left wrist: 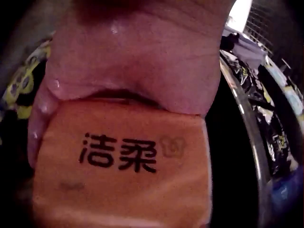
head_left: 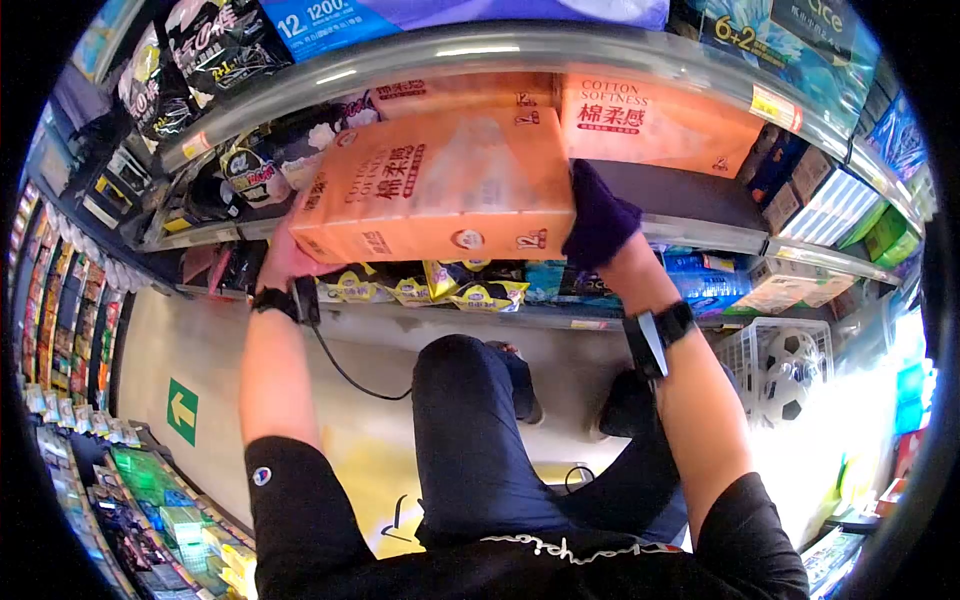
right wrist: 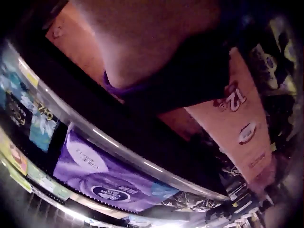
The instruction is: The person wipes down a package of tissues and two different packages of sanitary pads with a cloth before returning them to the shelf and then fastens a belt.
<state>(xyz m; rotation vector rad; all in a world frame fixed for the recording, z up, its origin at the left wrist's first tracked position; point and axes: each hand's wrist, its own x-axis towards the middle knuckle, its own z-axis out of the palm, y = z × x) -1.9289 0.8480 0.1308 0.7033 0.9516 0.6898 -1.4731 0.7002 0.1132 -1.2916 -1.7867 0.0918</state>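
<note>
Held up in front of the shelf is an orange tissue pack (head_left: 440,190), large and wrapped in plastic with dark red print. My left hand (head_left: 286,248) grips its left end; the left wrist view shows the palm against the pack's end face (left wrist: 118,161) and a digit bent along the side. A dark purple covering wraps my right hand (head_left: 602,222), which holds the right end. In the right wrist view that covered hand (right wrist: 185,76) overlaps the pack (right wrist: 240,123), its fingertips hidden.
Behind, a similar orange pack (head_left: 655,120) stands on the middle shelf (head_left: 690,200). Black packs (head_left: 255,165) sit to the left, yellow packs (head_left: 440,285) below. The upper shelf rail (head_left: 470,58) runs overhead. A white wire basket (head_left: 785,370) with footballs stands at lower right.
</note>
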